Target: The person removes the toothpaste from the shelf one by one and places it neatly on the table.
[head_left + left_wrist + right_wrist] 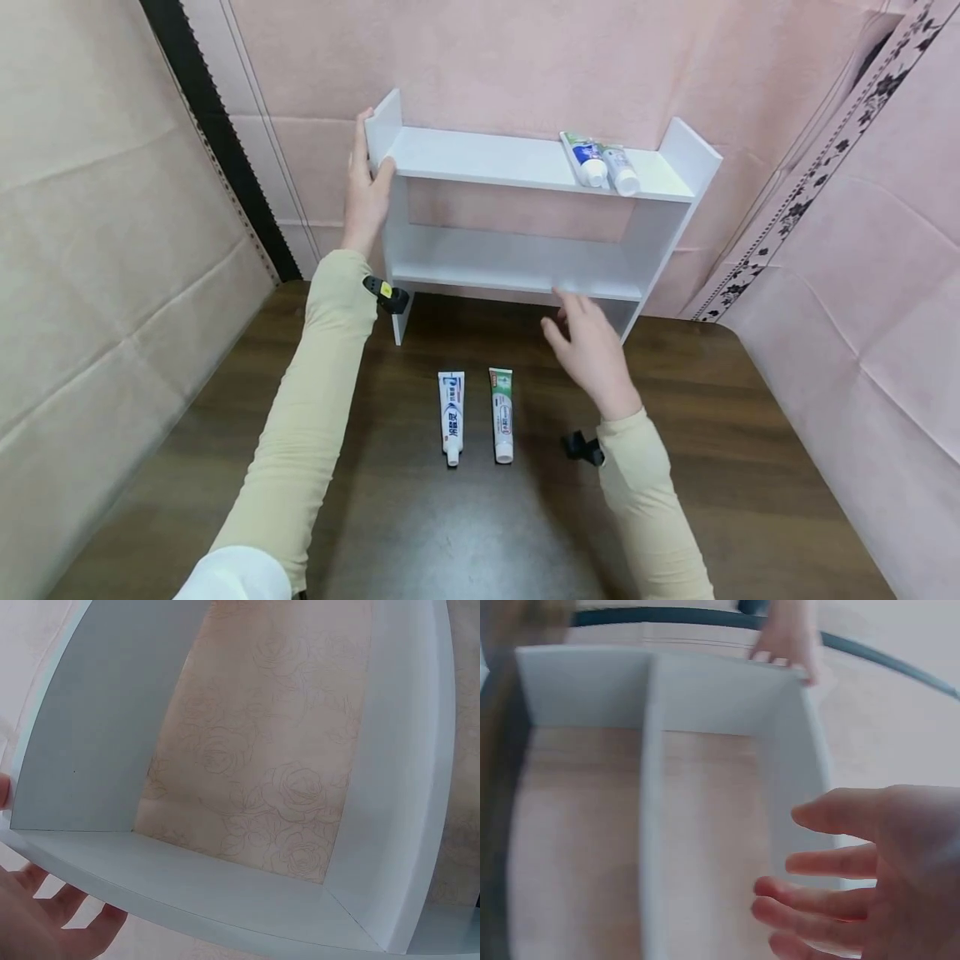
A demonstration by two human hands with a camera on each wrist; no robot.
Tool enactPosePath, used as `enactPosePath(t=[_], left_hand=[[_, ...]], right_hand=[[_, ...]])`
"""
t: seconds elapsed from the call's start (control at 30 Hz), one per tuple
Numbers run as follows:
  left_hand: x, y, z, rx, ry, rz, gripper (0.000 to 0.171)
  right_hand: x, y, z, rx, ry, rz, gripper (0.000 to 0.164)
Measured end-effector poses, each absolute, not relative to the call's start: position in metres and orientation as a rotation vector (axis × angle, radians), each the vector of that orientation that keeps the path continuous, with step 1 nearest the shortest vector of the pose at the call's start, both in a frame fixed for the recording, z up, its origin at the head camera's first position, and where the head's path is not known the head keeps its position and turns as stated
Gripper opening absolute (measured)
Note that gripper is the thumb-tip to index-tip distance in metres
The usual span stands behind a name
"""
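A white two-tier shelf [517, 254] stands at the back of the table. My left hand [366, 196] grips the upper part of its left side panel, thumb in front and fingers behind. In the left wrist view the fingers [64, 915] wrap the panel's edge. My right hand [592, 350], fingers spread and holding nothing, hovers before the shelf's lower right. A blue-and-white toothpaste tube [452, 412] and a green-and-white toothpaste tube [502, 417] lie on the table, caps toward me. On the top board, a blue-and-green toothpaste tube [583, 158] rests beside a pale toothpaste tube [621, 171].
The dark wooden table [450, 542] has pale fabric walls at its left, back and right. A black strip [225, 142] runs down the back left corner. Black wrist cameras [386, 294] are strapped to both sleeves.
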State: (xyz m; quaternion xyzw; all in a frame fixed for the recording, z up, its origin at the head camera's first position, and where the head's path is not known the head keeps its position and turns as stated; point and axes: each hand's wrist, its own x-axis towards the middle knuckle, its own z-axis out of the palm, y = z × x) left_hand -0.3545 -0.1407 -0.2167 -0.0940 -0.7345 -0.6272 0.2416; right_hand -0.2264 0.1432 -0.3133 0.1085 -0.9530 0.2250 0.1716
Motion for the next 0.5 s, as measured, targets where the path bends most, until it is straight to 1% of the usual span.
enactPosePath(t=[0.17, 0.33, 0.5], left_hand=[[-0.353, -0.142, -0.218, -0.246, -2.015, -1.707, 0.064], [-0.357, -0.143, -0.219, -0.207, -2.031, -1.698, 0.064], [-0.362, -0.143, -0.220, -0.194, -2.029, -1.703, 0.065]], right_hand=[[-0.230, 0.145, -0.270, 0.366, -2.521, 0.609, 0.047], [-0.237, 0.139, -0.233, 0.420, -2.411, 0.544, 0.049], [-0.257, 0.140, -0.202, 0.366, -2.422, 0.486, 0.052]])
